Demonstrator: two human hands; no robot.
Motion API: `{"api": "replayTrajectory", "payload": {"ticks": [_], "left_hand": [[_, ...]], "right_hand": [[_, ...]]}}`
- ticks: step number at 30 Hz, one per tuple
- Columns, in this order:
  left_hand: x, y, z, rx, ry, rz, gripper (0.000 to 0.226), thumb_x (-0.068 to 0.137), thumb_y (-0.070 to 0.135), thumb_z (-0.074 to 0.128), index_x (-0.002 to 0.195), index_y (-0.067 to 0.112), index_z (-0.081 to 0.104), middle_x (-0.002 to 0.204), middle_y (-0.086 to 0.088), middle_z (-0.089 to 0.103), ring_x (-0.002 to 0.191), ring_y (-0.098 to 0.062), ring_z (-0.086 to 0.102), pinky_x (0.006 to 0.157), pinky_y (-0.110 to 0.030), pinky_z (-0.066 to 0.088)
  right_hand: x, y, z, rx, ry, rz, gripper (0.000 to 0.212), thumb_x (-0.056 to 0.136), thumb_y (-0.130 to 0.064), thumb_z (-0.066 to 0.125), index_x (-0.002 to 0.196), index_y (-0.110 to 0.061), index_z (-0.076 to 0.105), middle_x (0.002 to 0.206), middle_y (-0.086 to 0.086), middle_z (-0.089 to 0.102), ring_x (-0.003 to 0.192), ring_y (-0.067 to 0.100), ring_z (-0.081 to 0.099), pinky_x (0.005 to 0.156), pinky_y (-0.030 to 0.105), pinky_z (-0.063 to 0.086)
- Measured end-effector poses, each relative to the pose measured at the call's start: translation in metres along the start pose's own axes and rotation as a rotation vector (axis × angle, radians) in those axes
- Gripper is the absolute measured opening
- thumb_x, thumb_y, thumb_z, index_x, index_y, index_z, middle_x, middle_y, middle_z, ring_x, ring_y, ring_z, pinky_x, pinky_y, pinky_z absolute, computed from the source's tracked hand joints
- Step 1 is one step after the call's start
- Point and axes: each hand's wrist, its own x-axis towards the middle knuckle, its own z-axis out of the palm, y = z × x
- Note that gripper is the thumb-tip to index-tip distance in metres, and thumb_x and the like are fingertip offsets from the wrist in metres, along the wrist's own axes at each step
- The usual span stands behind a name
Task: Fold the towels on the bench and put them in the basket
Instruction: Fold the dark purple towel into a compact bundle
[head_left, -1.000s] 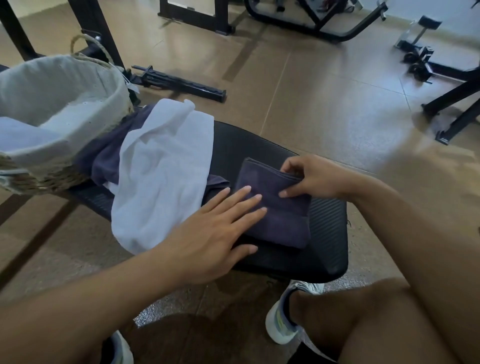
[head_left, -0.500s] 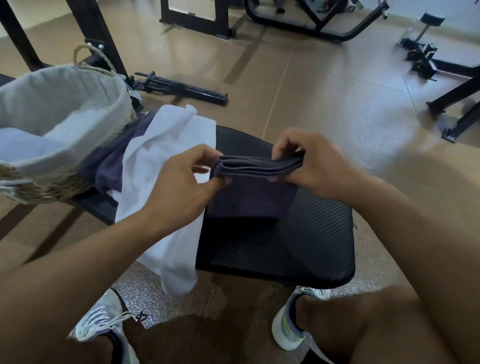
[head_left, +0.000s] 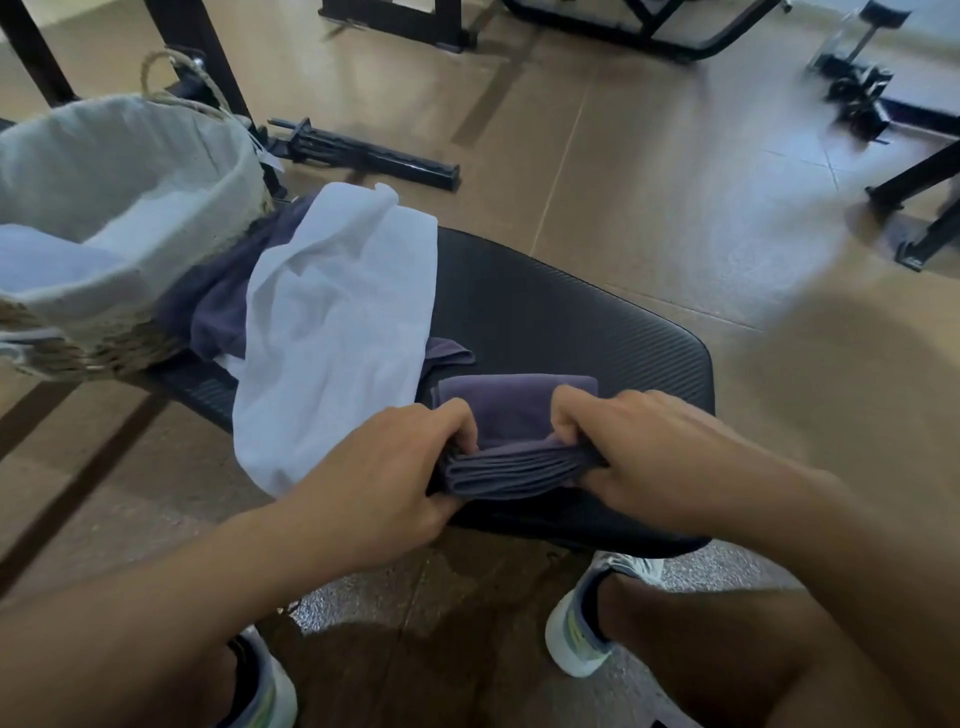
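Observation:
A folded dark purple towel lies at the near edge of the black padded bench. My left hand grips its left end and my right hand grips its right end, fingers curled over the stacked layers. A loose white towel drapes over the bench's left part and hangs off its front. Another purple towel lies crumpled under it. The lined wicker basket stands on the bench's far left end, with light cloth inside.
Black gym equipment frames stand on the tan floor behind and to the right of the bench. My knees and white sneakers are below the bench's front edge.
Both hands lifted the purple towel, folded it over toward me, and brought it down to the bench's near edge. The left hand went from pressing flat to gripping.

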Motion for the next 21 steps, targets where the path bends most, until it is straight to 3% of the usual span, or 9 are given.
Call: {"api": "replayTrajectory", "payload": {"ticks": [2, 6, 10, 13, 15, 18, 21], "left_hand": [[0.003, 0.003, -0.004, -0.074, 0.038, -0.061, 0.026, 0.086, 0.043, 0.074, 0.092, 0.033, 0.050, 0.075, 0.012, 0.063, 0.066, -0.010, 0.056, 0.060, -0.029, 0.046], [0.015, 0.000, -0.011, -0.182, 0.115, -0.224, 0.023, 0.091, 0.048, 0.065, 0.082, 0.029, 0.057, 0.062, 0.014, 0.060, 0.056, -0.008, 0.053, 0.053, -0.024, 0.037], [0.028, 0.000, -0.014, -0.298, 0.144, -0.388, 0.037, 0.094, 0.047, 0.062, 0.076, 0.015, 0.061, 0.055, 0.000, 0.062, 0.049, -0.013, 0.064, 0.056, -0.036, 0.054], [0.037, -0.003, -0.013, -0.356, 0.117, -0.495, 0.033, 0.092, 0.042, 0.069, 0.072, 0.015, 0.063, 0.057, -0.002, 0.065, 0.044, -0.017, 0.066, 0.046, -0.027, 0.051], [0.041, -0.008, -0.012, -0.217, 0.111, -0.495, 0.033, 0.088, 0.044, 0.073, 0.070, 0.018, 0.063, 0.059, 0.001, 0.064, 0.051, -0.016, 0.064, 0.052, -0.028, 0.049], [0.043, -0.014, -0.014, -0.099, 0.105, -0.464, 0.024, 0.083, 0.046, 0.077, 0.084, 0.026, 0.063, 0.073, 0.009, 0.063, 0.069, -0.011, 0.060, 0.065, -0.027, 0.046], [0.045, -0.020, -0.019, -0.035, 0.026, -0.304, 0.044, 0.082, 0.046, 0.077, 0.119, 0.031, 0.058, 0.103, 0.012, 0.061, 0.087, -0.008, 0.057, 0.084, -0.031, 0.048]], "right_hand": [[0.002, 0.012, -0.004, 0.144, -0.030, 0.032, 0.030, 0.093, -0.049, 0.063, 0.097, -0.035, 0.037, 0.080, -0.012, 0.057, 0.075, 0.013, 0.053, 0.068, 0.034, 0.038], [0.015, 0.032, -0.009, 0.369, -0.044, 0.066, 0.017, 0.093, -0.051, 0.063, 0.105, -0.039, 0.058, 0.085, -0.017, 0.069, 0.078, -0.002, 0.061, 0.072, 0.026, 0.045], [0.036, 0.044, -0.002, 0.459, 0.051, 0.128, 0.022, 0.089, -0.050, 0.069, 0.103, -0.033, 0.070, 0.089, -0.014, 0.074, 0.082, 0.001, 0.067, 0.075, 0.026, 0.050], [0.047, 0.050, 0.005, 0.444, 0.055, 0.190, 0.037, 0.081, -0.056, 0.075, 0.111, -0.034, 0.071, 0.099, -0.012, 0.073, 0.090, 0.008, 0.068, 0.083, 0.028, 0.052], [0.052, 0.054, 0.008, 0.395, 0.044, 0.200, 0.048, 0.080, -0.063, 0.071, 0.119, -0.034, 0.069, 0.106, -0.010, 0.072, 0.098, 0.011, 0.066, 0.088, 0.029, 0.050], [0.057, 0.059, 0.007, 0.367, -0.009, 0.163, 0.048, 0.081, -0.069, 0.065, 0.112, -0.033, 0.074, 0.103, -0.014, 0.070, 0.098, 0.009, 0.064, 0.088, 0.028, 0.049], [0.057, 0.061, 0.006, 0.421, -0.035, 0.125, 0.040, 0.080, -0.065, 0.070, 0.098, -0.030, 0.073, 0.093, -0.013, 0.068, 0.088, 0.005, 0.063, 0.078, 0.024, 0.046]]}}
